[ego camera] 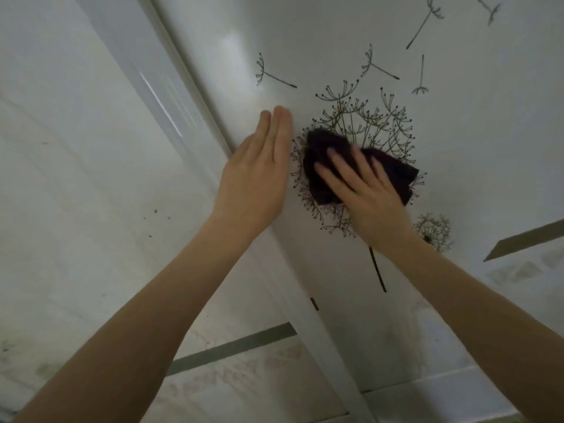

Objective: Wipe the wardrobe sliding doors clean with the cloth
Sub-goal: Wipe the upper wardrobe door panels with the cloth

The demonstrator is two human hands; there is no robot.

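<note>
Spread fingers of right hand (366,190) press dark cloth (323,166) flat on dandelion print (375,123) | left hand (259,166) flat, fingers together, on sliding door (335,41) beside its frame edge (171,96)

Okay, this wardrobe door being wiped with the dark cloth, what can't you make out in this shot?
Head view: middle of the dandelion print hidden by the cloth and right hand.
Head view: door surface beneath the cloth, clean or dirty, covered.
Head view: door's top and bottom cut off by picture edges.
Head view: specks on the left panel, too small to identify.
</note>
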